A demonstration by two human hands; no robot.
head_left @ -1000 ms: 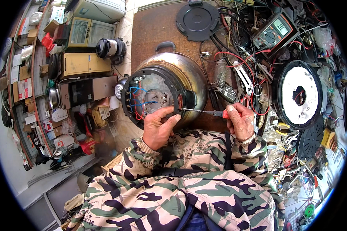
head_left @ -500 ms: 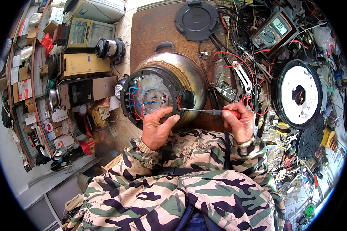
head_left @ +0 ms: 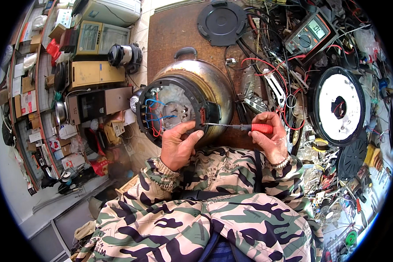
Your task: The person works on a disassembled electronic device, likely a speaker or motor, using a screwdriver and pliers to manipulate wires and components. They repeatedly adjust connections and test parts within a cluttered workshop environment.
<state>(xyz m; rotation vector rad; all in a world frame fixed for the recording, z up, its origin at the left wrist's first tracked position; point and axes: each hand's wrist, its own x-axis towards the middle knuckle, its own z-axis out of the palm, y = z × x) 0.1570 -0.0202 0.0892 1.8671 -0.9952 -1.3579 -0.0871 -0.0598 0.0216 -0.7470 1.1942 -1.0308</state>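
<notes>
A rounded metal pot (head_left: 214,83) lies on its side with its black base ring (head_left: 196,94) facing left. Blue and red wires (head_left: 155,115) run inside the opened base. My left hand (head_left: 177,146) is closed at the ring's near edge, thumb and index finger on either side of it; its other fingers are curled out of sight. In my right hand (head_left: 273,140) is a screwdriver with a red handle (head_left: 262,128), held between thumb and fingers. Its shaft points left, and the tip meets the ring's side just beyond my left fingertips.
The pot rests on a brown wooden bench (head_left: 170,30). Behind it lies a black round cover (head_left: 222,22). To the right are tangled cables, a multimeter (head_left: 311,35), a black ring with a white disc (head_left: 336,105) and a slotted black plate (head_left: 353,157). Loaded shelves (head_left: 37,83) stand left.
My right hand has shifted its grip on the screwdriver: the fingers have rolled upward and more of the red handle shows. My left hand and the pot have stayed in place.
</notes>
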